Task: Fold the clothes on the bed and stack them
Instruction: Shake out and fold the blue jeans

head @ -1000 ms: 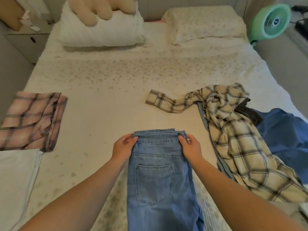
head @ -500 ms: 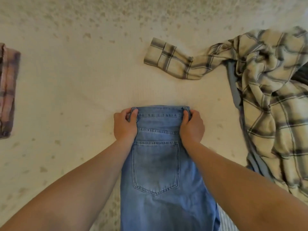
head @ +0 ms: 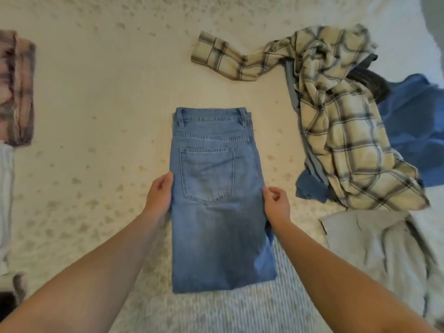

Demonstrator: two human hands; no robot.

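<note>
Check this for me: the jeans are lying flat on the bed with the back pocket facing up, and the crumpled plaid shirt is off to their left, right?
Not quite. The head view shows the crumpled plaid shirt off to the right of the jeans, not the left. The rest holds: the jeans lie flat on the bed with the back pocket facing up.

No writing, label, brand mark, number or sign can be read anywhere in view: the jeans (head: 216, 200) show only stitching and a plain back pocket, and the checked shirt (head: 336, 131) to the right of the jeans carries only its woven pattern
</note>
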